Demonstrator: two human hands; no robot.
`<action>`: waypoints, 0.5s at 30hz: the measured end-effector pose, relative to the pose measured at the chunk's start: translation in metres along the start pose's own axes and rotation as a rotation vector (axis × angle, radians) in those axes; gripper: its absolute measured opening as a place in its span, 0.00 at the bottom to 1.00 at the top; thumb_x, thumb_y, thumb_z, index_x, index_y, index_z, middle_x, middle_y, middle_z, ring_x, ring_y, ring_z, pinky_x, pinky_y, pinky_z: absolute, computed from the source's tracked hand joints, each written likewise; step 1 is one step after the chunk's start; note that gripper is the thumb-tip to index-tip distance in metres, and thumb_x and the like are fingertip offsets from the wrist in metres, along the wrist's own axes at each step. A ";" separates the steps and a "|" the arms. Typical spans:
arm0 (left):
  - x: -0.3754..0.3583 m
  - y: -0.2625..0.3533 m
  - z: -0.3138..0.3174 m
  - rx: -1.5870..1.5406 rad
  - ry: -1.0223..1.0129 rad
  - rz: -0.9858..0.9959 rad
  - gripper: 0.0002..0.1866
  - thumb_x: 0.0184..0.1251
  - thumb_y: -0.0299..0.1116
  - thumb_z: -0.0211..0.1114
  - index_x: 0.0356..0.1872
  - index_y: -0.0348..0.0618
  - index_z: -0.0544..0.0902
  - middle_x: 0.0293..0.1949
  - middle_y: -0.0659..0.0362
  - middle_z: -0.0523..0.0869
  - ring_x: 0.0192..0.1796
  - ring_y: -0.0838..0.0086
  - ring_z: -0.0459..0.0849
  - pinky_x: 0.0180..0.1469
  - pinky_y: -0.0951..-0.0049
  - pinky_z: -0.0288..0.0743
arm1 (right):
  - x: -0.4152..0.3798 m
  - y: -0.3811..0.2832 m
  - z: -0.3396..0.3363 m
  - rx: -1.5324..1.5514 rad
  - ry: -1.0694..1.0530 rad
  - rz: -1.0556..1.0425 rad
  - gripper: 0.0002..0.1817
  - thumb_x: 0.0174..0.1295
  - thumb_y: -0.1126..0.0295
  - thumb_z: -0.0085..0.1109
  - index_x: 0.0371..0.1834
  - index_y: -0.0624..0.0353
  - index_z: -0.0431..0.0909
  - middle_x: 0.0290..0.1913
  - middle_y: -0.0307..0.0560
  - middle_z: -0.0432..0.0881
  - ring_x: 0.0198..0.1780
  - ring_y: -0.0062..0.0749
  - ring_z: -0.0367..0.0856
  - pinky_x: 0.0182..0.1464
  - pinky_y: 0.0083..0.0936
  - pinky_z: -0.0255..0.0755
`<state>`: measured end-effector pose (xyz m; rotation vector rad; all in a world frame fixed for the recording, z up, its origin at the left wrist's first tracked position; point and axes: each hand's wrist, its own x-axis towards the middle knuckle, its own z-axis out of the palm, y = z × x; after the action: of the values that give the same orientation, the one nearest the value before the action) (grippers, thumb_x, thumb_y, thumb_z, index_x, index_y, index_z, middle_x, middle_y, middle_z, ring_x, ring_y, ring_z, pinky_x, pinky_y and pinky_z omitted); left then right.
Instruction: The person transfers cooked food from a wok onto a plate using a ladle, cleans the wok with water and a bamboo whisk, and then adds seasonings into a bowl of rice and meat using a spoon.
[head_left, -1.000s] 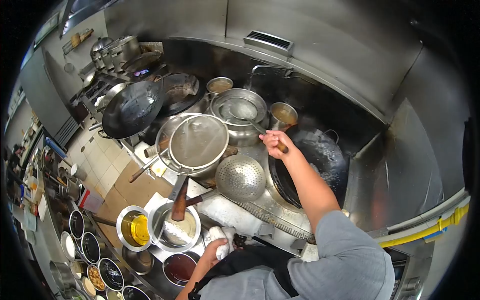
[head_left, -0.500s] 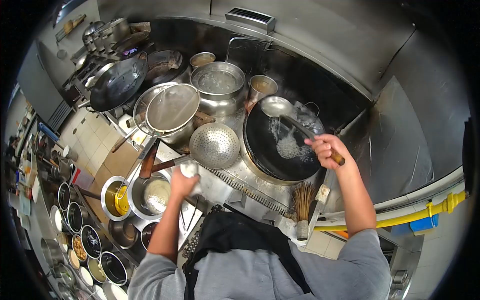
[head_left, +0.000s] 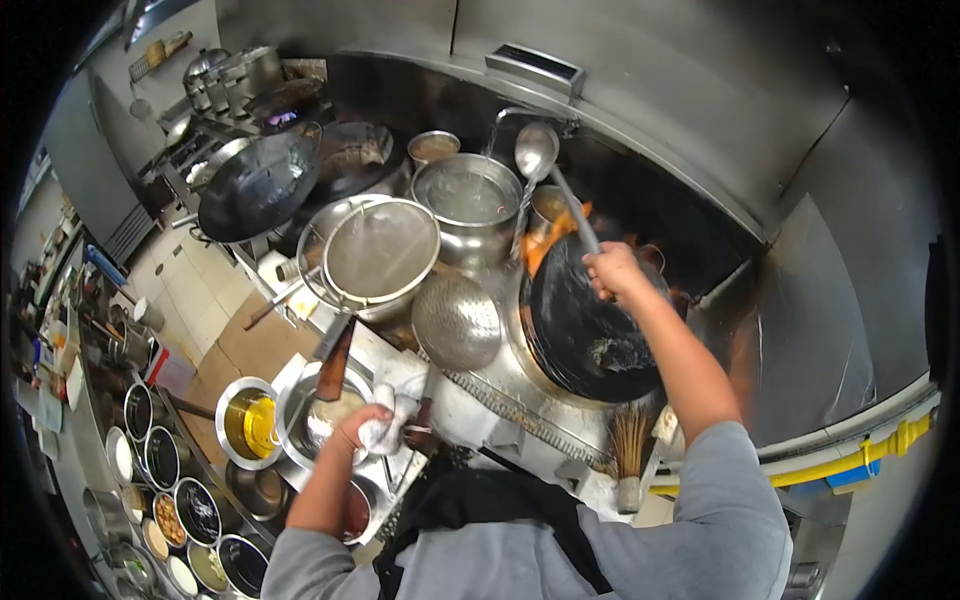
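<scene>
My right hand [head_left: 612, 272] is closed on the handle of a metal ladle [head_left: 537, 152]. The ladle's bowl is raised beyond the black wok [head_left: 590, 325], and liquid streams down from it. Orange flame [head_left: 548, 240] shows at the wok's left edge. A little whitish matter lies low in the wok. My left hand [head_left: 368, 424] holds a white cloth [head_left: 390, 420], beside a metal bowl [head_left: 290, 405] with pale contents. Just above the cloth lies a perforated strainer [head_left: 457, 320], seen tilted.
A round mesh sieve [head_left: 381, 250] rests on a pot left of the large water pot [head_left: 466, 222]. Another black wok [head_left: 258, 187] stands farther left. A bowl of yellow liquid [head_left: 248, 423] and several containers fill the lower left. A bamboo brush [head_left: 628, 450] stands below the wok.
The ladle has swung up and away from the wok, with liquid now falling from it. Flame has appeared at the wok's edge. My left hand has moved down with the cloth.
</scene>
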<state>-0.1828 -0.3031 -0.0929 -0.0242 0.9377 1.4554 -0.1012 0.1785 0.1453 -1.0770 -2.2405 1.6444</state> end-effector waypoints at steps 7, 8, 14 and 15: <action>0.055 -0.015 0.135 -0.976 -0.422 0.126 0.31 0.47 0.40 0.66 0.55 0.41 0.72 0.57 0.38 0.70 0.56 0.50 0.74 0.49 0.56 0.74 | 0.109 0.004 0.147 -0.159 -0.173 0.106 0.09 0.62 0.75 0.52 0.26 0.68 0.72 0.14 0.48 0.69 0.11 0.34 0.68 0.12 0.32 0.60; 0.063 -0.011 0.128 -0.985 -0.435 -0.008 0.28 0.49 0.38 0.65 0.53 0.39 0.72 0.55 0.40 0.71 0.53 0.54 0.76 0.47 0.59 0.74 | 0.111 0.003 0.158 0.168 -0.183 0.205 0.08 0.63 0.75 0.51 0.26 0.68 0.72 0.13 0.44 0.68 0.11 0.29 0.66 0.12 0.27 0.59; 0.022 0.006 0.139 0.100 0.194 0.072 0.12 0.53 0.34 0.64 0.36 0.39 0.80 0.25 0.58 0.80 0.25 0.68 0.80 0.28 0.67 0.76 | 0.083 -0.010 0.110 1.134 -0.448 0.645 0.09 0.68 0.74 0.48 0.43 0.71 0.67 0.15 0.32 0.61 0.12 0.14 0.61 0.12 0.11 0.52; 0.019 0.007 0.140 0.227 0.262 0.128 0.12 0.52 0.34 0.65 0.34 0.37 0.80 0.25 0.56 0.81 0.24 0.68 0.80 0.27 0.67 0.75 | 0.065 -0.007 0.096 1.171 -0.506 0.627 0.13 0.68 0.73 0.48 0.49 0.71 0.63 0.16 0.32 0.61 0.12 0.14 0.61 0.12 0.12 0.52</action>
<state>-0.1188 -0.2105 -0.0072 0.0135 1.3356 1.4770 -0.2012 0.1451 0.0974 -1.0503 -0.6196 3.0631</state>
